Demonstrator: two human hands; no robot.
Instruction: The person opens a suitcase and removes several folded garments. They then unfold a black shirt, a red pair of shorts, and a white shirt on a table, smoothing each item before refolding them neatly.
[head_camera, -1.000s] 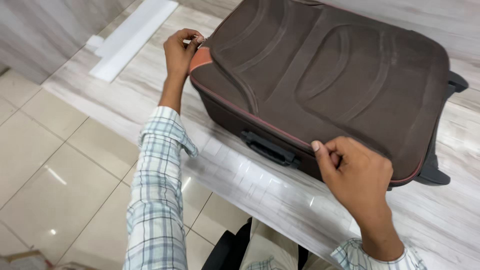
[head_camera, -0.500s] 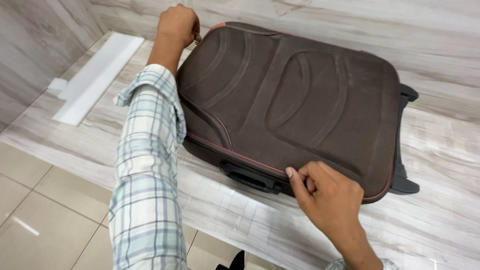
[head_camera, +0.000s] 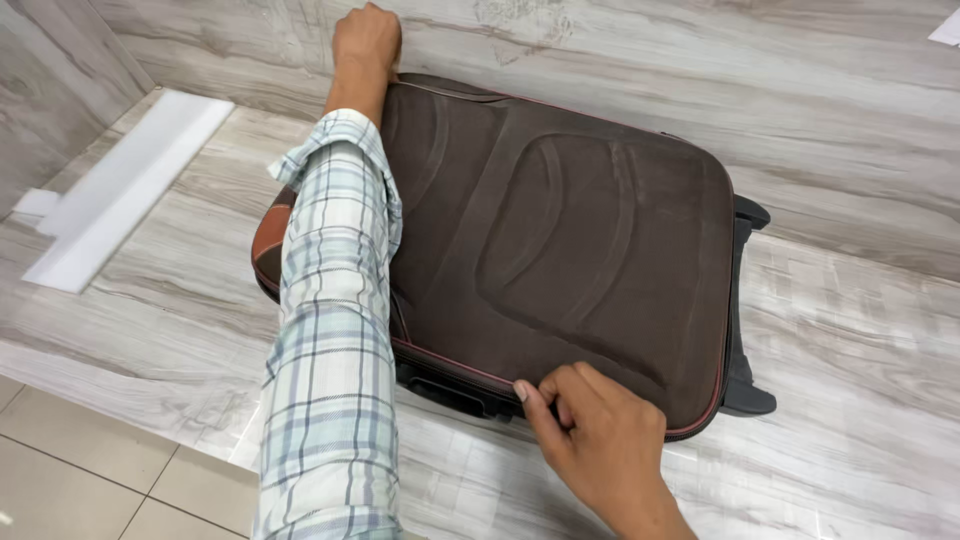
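The right hand (head_camera: 600, 440) pinches the near edge of the suitcase (head_camera: 560, 240), which lies flat under both arms. The left hand (head_camera: 367, 40) is closed at its far corner, its grasp hidden. By my judgement the lid is still shut, unopened.

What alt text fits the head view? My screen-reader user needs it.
A brown suitcase lies flat on a pale marble-look ledge. The left hand grips its far edge and the right hand pinches its near edge beside a black handle. A white strip lies left.
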